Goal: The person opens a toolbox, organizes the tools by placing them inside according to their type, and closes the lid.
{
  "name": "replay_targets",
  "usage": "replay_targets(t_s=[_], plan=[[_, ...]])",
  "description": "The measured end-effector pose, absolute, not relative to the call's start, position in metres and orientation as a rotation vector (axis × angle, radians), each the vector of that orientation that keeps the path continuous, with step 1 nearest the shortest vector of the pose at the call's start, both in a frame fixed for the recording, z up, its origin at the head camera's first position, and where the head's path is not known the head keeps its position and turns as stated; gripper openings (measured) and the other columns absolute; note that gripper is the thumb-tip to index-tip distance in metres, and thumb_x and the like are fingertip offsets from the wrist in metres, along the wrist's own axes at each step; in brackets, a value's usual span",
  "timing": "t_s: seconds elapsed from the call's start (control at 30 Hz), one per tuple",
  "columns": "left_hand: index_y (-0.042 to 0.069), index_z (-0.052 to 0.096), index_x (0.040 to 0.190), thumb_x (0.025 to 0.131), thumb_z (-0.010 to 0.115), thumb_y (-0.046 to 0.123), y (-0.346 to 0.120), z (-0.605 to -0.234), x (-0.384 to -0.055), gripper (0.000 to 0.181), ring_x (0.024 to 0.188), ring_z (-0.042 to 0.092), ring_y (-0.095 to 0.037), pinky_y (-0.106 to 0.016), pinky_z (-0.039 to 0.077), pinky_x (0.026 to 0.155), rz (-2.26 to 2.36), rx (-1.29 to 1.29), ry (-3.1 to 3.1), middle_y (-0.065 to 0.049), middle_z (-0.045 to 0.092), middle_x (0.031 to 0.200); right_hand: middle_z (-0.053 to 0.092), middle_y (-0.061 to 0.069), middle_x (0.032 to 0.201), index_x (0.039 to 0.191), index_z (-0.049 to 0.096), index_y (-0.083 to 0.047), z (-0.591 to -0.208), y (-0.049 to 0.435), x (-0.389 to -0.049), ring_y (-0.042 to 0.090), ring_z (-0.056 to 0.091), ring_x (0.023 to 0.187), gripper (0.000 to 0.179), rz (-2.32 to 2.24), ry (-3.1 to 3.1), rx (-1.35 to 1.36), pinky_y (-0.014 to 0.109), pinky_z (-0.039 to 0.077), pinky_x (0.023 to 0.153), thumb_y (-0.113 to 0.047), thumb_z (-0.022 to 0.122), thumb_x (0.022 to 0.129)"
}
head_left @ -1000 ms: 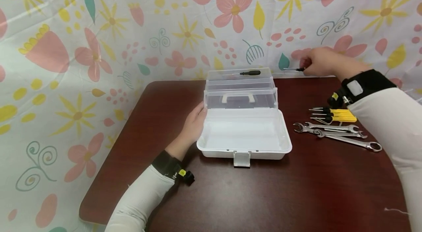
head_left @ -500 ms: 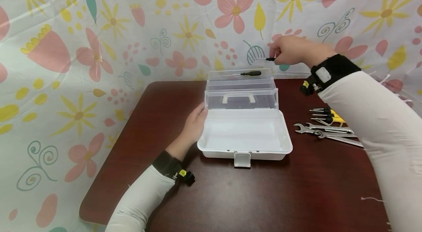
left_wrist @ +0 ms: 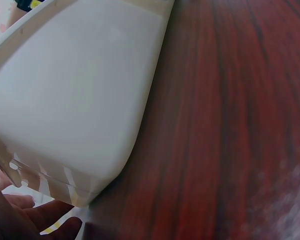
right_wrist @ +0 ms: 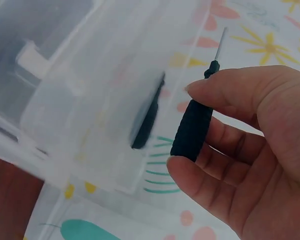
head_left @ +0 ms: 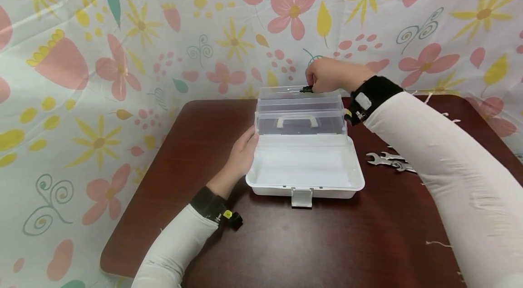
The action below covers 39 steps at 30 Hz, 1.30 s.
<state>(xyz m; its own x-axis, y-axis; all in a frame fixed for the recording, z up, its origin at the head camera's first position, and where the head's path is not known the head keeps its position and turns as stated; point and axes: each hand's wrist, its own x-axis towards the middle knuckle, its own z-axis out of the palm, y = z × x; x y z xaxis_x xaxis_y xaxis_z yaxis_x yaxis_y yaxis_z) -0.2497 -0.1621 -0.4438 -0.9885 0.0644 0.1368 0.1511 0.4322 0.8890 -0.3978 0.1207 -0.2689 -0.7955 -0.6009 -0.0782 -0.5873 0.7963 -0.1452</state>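
Observation:
A white toolbox stands on the table, its clear upper trays raised at the back. My left hand rests against the toolbox's left side; in the left wrist view, fingers show along its outer wall. Over the topmost tray, my right hand holds a small screwdriver by its black handle, between thumb and fingers. A second black-handled screwdriver shows through the clear plastic in the right wrist view. The white lower compartment holds nothing.
Several wrenches lie to the toolbox's right, partly hidden by my right sleeve. The yellow-handled screwdrivers are hidden behind that sleeve. A floral cloth hangs behind the dark red table. A latch hangs at the toolbox's front.
My right hand has moved left from the table's back right, first rising, then lowering to the topmost tray with the screwdriver. My left hand has stayed at the toolbox.

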Motion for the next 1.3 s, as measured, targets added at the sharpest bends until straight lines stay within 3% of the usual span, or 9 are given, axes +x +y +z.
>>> replay_targets(t_s=[0.2, 0.77, 1.07, 1.3], plan=[[0.02, 0.039, 0.16, 0.11, 0.038, 0.043, -0.162, -0.445, -0.251, 0.055, 0.149, 0.043, -0.021, -0.044, 0.034, 0.125, -1.611, -0.204, -2.589, -0.002, 0.045, 0.162, 0.066, 0.01, 0.09, 0.088, 0.069, -0.007, -0.284, 0.115, -0.403, 0.026, 0.055, 0.084, 0.013, -0.158, 2.85, -0.9, 0.036, 0.048, 0.074, -0.001, 0.06, 0.08], [0.016, 0.04, 0.159, 0.11, 0.038, 0.043, -0.164, -0.444, -0.251, 0.056, 0.153, 0.037, -0.022, -0.044, 0.03, 0.128, -1.597, -0.214, -2.587, -0.003, 0.042, 0.164, 0.064, 0.006, 0.083, 0.085, 0.07, -0.009, -0.296, 0.109, -0.41, 0.025, 0.052, 0.08, 0.016, -0.126, 2.871, -0.906, 0.035, 0.046, 0.072, -0.002, 0.056, 0.086], [0.016, 0.039, 0.16, 0.11, 0.038, 0.044, -0.164, -0.444, -0.252, 0.057, 0.151, 0.041, -0.022, -0.044, 0.031, 0.127, -1.604, -0.206, -2.592, -0.004, 0.043, 0.164, 0.037, 0.001, 0.068, 0.069, 0.054, -0.012, -0.298, 0.109, -0.413, 0.022, 0.037, 0.068, 0.018, -0.144, 2.859, -0.827, 0.032, 0.033, 0.059, 0.001, 0.053, 0.082], [0.017, 0.04, 0.159, 0.11, 0.038, 0.045, -0.164, -0.446, -0.251, 0.057, 0.151, 0.041, -0.022, -0.044, 0.032, 0.127, -1.604, -0.2, -2.589, -0.003, 0.043, 0.164, 0.058, 0.006, 0.082, 0.084, 0.066, -0.009, -0.298, 0.11, -0.411, 0.025, 0.05, 0.078, 0.013, -0.124, 2.875, -0.854, 0.035, 0.042, 0.067, 0.0, 0.057, 0.085]])
